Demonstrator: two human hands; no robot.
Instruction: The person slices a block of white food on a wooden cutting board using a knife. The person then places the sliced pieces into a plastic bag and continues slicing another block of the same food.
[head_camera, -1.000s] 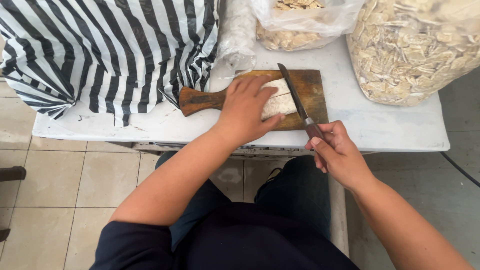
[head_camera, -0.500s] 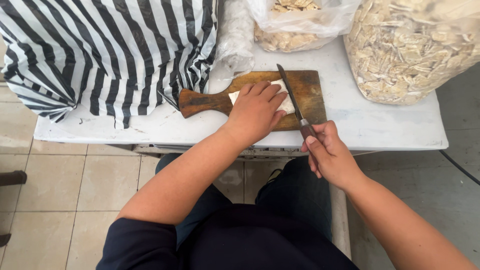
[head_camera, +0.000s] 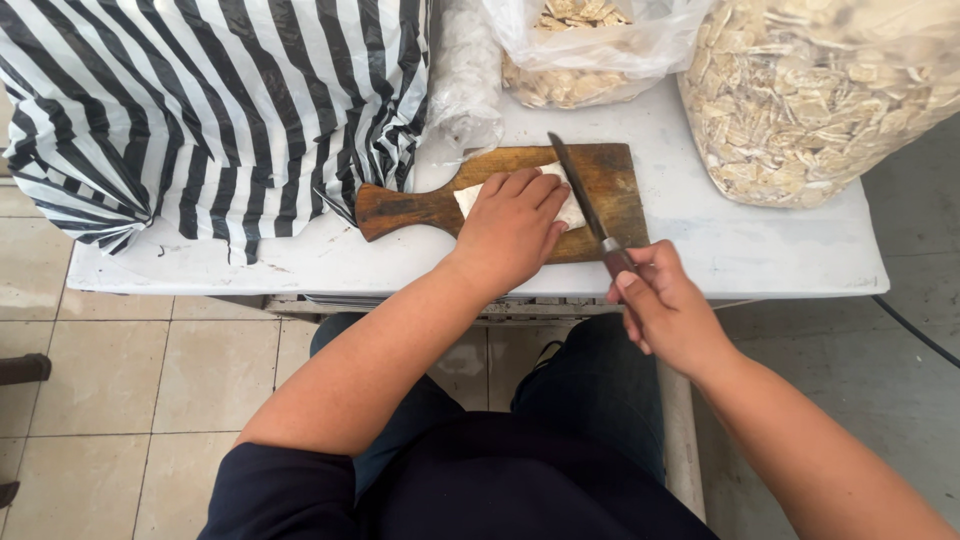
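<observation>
A white table (head_camera: 740, 250) is seen over a tiled floor (head_camera: 150, 370). At its centre a wooden cutting board (head_camera: 620, 190) is laid flat, handle toward 9 o'clock. A black-and-white striped bag (head_camera: 200, 100) is set at 10 o'clock, a small clear bag (head_camera: 590, 60) at 12, a large clear bag (head_camera: 830, 90) of pale strips at 2.

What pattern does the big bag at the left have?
The bag has black and white stripes, seen in the head view.
</observation>
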